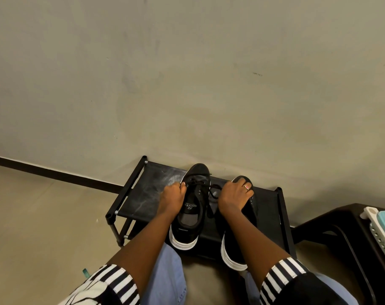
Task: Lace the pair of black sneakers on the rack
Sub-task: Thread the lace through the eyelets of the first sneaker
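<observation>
Black sneakers (192,208) side by side on the rack (143,194); my left hand (173,194) fingers pinch the lace (213,190), right hand (235,194) fingers curled over the other shoe (251,216)

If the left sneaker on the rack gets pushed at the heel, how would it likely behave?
The left sneaker probably slides rather than tips: its flat white sole sits on the rack. Its heel overhangs the front edge, so a pull could drop it. The loose black lace looks floppy and would likely trail. The left hand steadies it.
</observation>
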